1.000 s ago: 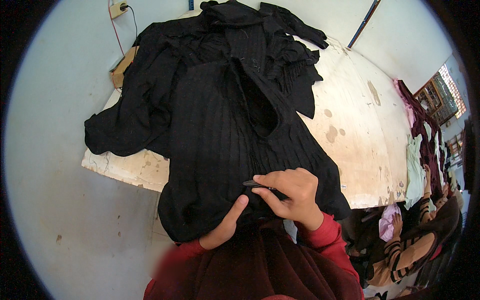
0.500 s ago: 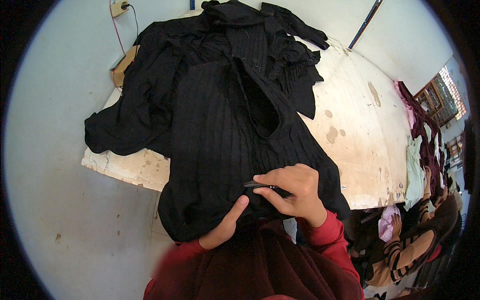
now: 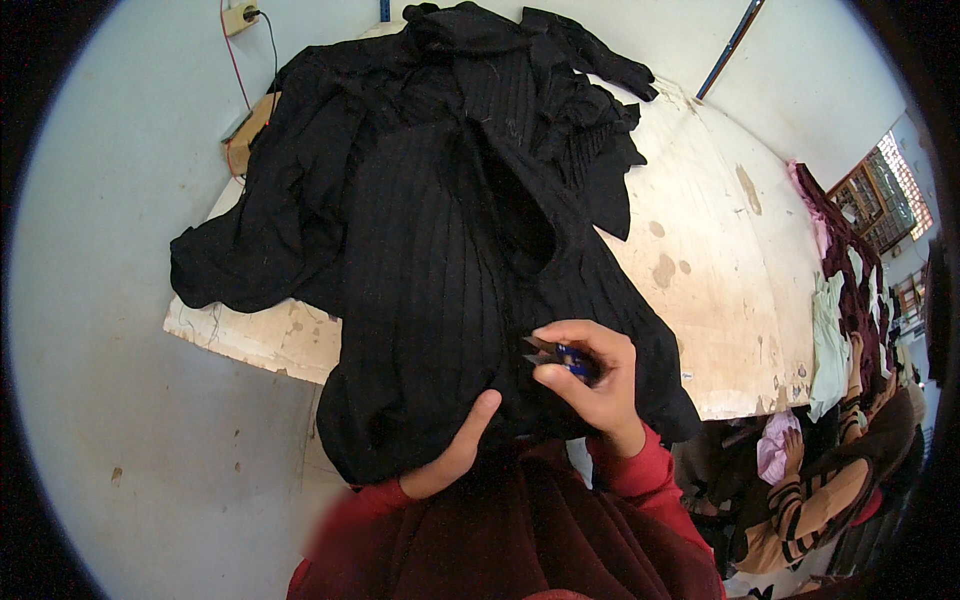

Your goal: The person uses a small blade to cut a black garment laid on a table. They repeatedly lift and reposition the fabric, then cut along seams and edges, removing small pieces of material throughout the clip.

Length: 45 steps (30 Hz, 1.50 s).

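Note:
A black pleated garment [image 3: 420, 270] is spread over the table and hangs past its near edge toward me. My left hand [image 3: 452, 455] holds its near part, thumb along the top and the other fingers hidden under the cloth. Just to the right, my right hand [image 3: 608, 388] is closed around small thread snips [image 3: 572, 360] with a blue handle. Their two dark blades point left and stand apart, over the cloth. From this view I cannot tell whether the tips touch it or whether a thread lies between them.
The pale, stained tabletop [image 3: 720, 270] shows to the right of the garment. A wall socket [image 3: 240, 17] with cables and a brown box [image 3: 244, 150] are at the far left. At the right, a co-worker's striped sleeve [image 3: 800, 510] is near pink cloth [image 3: 775, 450] and mint-green cloth [image 3: 828, 345].
My right hand has moved a little right and turned, showing the blue handle. The snips' blades, close together before, now stand apart. My left hand stays nearly in place.

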Each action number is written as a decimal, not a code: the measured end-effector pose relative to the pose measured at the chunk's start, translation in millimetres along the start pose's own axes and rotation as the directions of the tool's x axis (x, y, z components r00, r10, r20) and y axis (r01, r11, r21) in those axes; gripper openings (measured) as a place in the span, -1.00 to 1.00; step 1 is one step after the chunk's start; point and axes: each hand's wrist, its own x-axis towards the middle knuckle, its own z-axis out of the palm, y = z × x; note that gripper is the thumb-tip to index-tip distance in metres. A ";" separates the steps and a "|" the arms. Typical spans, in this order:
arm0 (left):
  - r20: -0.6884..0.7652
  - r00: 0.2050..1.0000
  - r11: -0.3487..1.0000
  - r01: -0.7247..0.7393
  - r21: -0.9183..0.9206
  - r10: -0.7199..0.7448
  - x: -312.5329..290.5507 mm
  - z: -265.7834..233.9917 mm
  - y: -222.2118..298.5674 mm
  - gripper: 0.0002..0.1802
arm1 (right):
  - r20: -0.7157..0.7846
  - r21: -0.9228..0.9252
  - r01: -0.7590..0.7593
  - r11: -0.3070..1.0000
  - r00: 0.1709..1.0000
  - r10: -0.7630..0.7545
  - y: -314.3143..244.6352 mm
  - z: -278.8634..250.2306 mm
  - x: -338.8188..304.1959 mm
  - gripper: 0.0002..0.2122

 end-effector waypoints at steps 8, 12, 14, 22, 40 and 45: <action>0.352 0.924 0.988 -0.131 -0.078 0.150 -5.8 -7.8 -14.2 -0.39 | 0.063 -0.194 0.243 0.950 0.970 -0.235 14.0 30.2 -23.7 -0.73; 0.373 0.927 0.774 0.204 -0.599 0.045 10.7 -7.6 -7.7 -0.39 | 0.014 -0.227 0.365 0.903 0.928 -0.372 33.9 26.5 -30.0 -0.77; 0.319 0.940 0.756 0.296 -0.584 -0.122 17.1 -5.2 5.6 -0.47 | -0.023 -0.250 0.424 0.870 0.896 -0.443 40.7 28.8 -36.4 -0.79; 0.236 0.965 0.812 0.229 -0.537 -0.117 12.3 10.6 29.0 -0.55 | -0.198 0.224 -0.058 0.973 0.975 0.104 25.9 15.3 -39.9 -0.86; 0.278 0.932 0.774 0.351 -0.527 -0.233 17.9 18.4 35.2 -0.54 | 0.271 0.780 -0.469 0.414 0.850 0.452 28.6 -0.9 -27.4 -0.86; 0.194 0.954 0.826 0.295 -0.481 -0.228 16.8 24.1 38.0 -0.57 | -0.114 0.203 -0.097 0.974 0.986 0.122 19.9 -7.2 -14.3 -0.68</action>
